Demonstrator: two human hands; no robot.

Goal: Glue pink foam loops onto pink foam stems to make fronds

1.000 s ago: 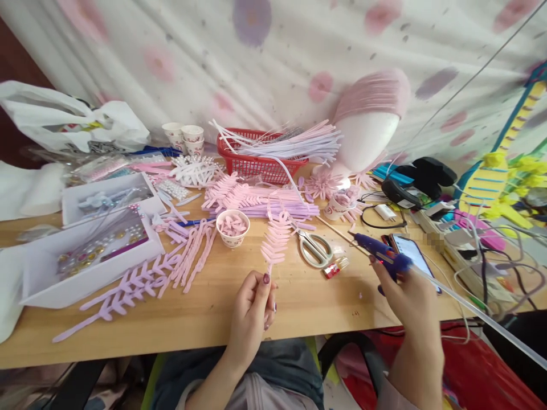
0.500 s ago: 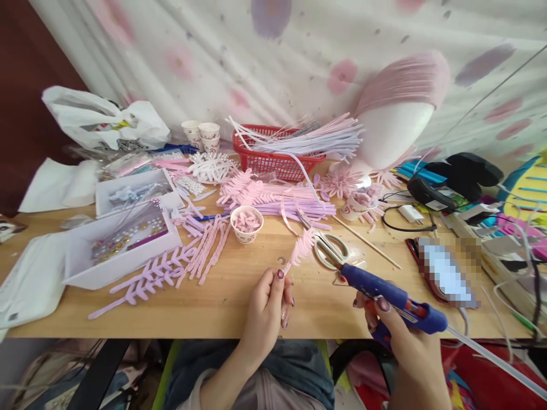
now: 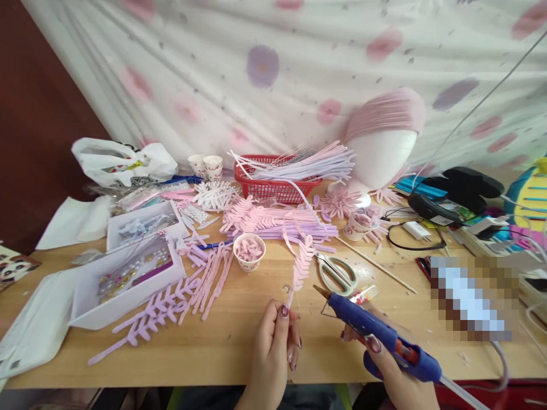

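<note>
Between the thumb and fingers of my left hand (image 3: 276, 336) a pink pipe-cleaner leaf sprig (image 3: 301, 265) is pinched by its stem and stands upright. My right hand (image 3: 382, 359) is wrapped round a blue glue gun (image 3: 376, 330) with a clear glue stick (image 3: 464, 393) coming out of its rear. The gun's nozzle points up and left, a short way from the sprig and apart from it. Behind the nozzle lie scissors (image 3: 344, 276) with pale handles. A paper cup (image 3: 249, 263) of short pink pieces stands left of the sprig.
A red basket (image 3: 273, 189) of pipe cleaners stands at the back beside a white mannequin head (image 3: 387, 156). Lilac sprigs (image 3: 158, 304) and a white box (image 3: 85, 307) of beads lie left. A phone (image 3: 427, 267), partly blurred out, and a wooden stick (image 3: 380, 262) lie right.
The camera view has tilted up, so everything sits lower in the picture. The glue gun has shifted slightly left, nearer the sprig. Both hands keep their hold.
</note>
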